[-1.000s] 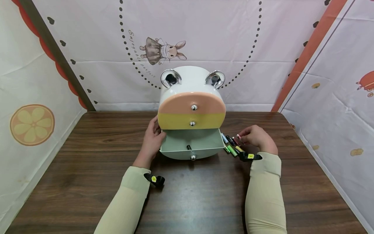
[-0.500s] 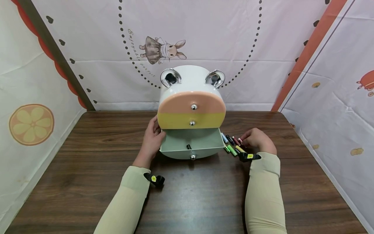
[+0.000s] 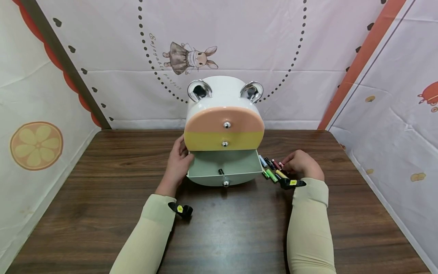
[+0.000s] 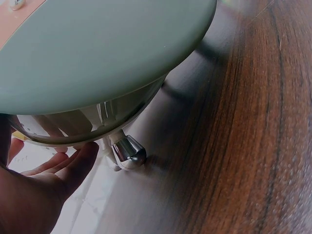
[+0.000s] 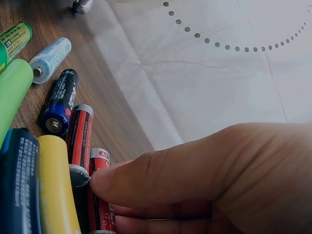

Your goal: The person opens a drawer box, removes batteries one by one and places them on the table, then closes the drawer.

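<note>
In the head view my left hand [image 3: 177, 165] grips the left side of a white mini drawer cabinet [image 3: 224, 91] with frog-like eyes. Its green bottom drawer [image 3: 239, 163] is pulled out and carries one small dark battery [image 3: 221, 172]. At the cabinet's right, my right hand [image 3: 302, 165] pinches a red AA battery [image 5: 100, 155] between thumb and fingers. This battery stays at the edge of a cluster on the table. Beside it lie another red battery [image 5: 81, 136], a dark blue one [image 5: 61, 100], a yellow one [image 5: 57, 183] and several more.
The orange top drawer [image 3: 205, 120] and yellow middle drawer [image 3: 205, 141] are pushed in. Beneath everything is a brown wood-grain table [image 3: 226, 236], with printed cloth [image 3: 267, 45] hanging along its back and sides. The cabinet's silver foot [image 4: 129, 152] shows in the left wrist view.
My right hand has lowered slightly, and the red battery at its fingertips has come down beside the others. The left hand and the cabinet have not moved.
</note>
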The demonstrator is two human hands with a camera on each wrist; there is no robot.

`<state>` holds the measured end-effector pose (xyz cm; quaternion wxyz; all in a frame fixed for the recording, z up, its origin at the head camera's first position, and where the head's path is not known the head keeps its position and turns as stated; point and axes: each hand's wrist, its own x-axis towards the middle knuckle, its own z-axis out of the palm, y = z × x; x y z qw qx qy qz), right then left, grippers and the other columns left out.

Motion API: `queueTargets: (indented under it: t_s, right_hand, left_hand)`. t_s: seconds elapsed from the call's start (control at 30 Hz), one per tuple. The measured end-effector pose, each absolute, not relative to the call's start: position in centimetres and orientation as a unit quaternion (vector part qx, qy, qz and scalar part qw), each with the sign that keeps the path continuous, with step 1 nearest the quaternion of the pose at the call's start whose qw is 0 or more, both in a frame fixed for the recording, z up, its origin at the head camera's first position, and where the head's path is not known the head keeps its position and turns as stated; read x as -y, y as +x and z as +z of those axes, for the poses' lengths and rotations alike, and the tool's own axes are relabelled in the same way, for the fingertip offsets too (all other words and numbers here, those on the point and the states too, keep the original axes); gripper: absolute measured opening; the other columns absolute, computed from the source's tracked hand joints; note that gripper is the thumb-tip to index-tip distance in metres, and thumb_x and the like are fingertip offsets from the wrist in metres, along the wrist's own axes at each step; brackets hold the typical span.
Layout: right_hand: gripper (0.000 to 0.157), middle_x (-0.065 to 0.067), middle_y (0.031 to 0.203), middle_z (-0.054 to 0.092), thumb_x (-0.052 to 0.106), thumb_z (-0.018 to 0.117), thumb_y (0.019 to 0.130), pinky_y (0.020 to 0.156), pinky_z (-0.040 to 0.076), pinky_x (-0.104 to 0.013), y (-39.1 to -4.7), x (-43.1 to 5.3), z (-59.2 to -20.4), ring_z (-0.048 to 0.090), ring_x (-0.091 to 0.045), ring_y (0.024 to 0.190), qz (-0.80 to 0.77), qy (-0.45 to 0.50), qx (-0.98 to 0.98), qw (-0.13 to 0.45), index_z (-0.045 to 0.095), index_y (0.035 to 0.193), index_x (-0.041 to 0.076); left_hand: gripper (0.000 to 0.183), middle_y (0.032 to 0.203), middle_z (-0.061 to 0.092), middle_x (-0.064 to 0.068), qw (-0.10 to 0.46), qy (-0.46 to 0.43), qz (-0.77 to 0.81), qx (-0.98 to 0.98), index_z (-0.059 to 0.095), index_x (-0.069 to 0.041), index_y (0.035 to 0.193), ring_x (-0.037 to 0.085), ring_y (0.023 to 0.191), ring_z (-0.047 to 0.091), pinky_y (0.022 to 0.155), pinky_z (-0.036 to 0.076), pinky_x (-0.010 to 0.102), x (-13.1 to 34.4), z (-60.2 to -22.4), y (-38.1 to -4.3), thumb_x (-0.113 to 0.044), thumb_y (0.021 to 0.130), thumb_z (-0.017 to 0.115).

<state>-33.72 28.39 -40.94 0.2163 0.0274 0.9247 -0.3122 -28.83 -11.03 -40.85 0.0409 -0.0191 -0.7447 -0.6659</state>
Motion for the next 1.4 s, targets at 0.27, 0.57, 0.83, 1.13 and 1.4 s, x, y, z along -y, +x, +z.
queueTargets:
  t_s: [0.27,0.57,0.83,1.13,1.4]
  right_hand:
    - [0.025,-0.013,0.094,0.066,0.011,0.058,0.084,0.070,0.051,-0.034,-33.7,-28.5,-40.6,0.062,-0.023,0.082,-0.313,0.022,-0.925,0.214,0.065,0.106,0.000]
    - [0.026,-0.012,0.090,0.067,0.012,0.056,0.084,0.064,0.049,-0.030,-33.7,-28.2,-39.9,0.061,-0.020,0.076,-0.287,-0.003,-0.939,0.191,0.067,0.106,0.003]
    - [0.030,-0.010,0.093,0.066,0.016,0.055,0.084,0.066,0.049,-0.033,-33.0,-27.3,-38.2,0.058,-0.020,0.078,-0.278,-0.018,-0.945,0.174,0.064,0.110,0.004]
    - [0.027,-0.011,0.100,0.065,0.024,0.058,0.085,0.062,0.046,-0.028,-32.0,-26.2,-35.9,0.056,-0.019,0.078,-0.263,-0.047,-0.954,0.138,0.067,0.106,0.010]
    - [0.025,-0.007,0.101,0.067,0.026,0.060,0.085,0.073,0.048,-0.036,-31.2,-25.0,-34.1,0.059,-0.020,0.089,-0.252,-0.091,-0.957,0.115,0.067,0.104,0.013]
  left_hand:
    - [0.067,0.146,0.031,0.010,0.043,-0.021,-0.669,0.742,0.026,-0.023,0.142,0.029,0.134,0.030,0.109,0.024,0.048,11.0,-40.9,-29.0,0.003,0.084,0.047]
    - [0.067,0.146,0.030,0.011,0.044,-0.024,-0.670,0.740,0.026,-0.021,0.143,0.030,0.134,0.029,0.109,0.022,0.048,11.0,-40.8,-29.0,0.003,0.084,0.047]
    - [0.067,0.146,0.031,0.011,0.046,-0.025,-0.670,0.740,0.026,-0.021,0.142,0.030,0.134,0.029,0.109,0.023,0.048,11.0,-40.9,-29.0,0.003,0.084,0.047]
    - [0.067,0.146,0.031,0.010,0.045,-0.018,-0.670,0.741,0.026,-0.022,0.142,0.029,0.134,0.030,0.109,0.023,0.048,11.0,-40.8,-28.9,0.003,0.084,0.047]
    - [0.067,0.147,0.029,0.010,0.045,-0.024,-0.670,0.741,0.026,-0.021,0.143,0.030,0.134,0.028,0.109,0.022,0.048,11.0,-40.9,-28.9,0.003,0.084,0.047]
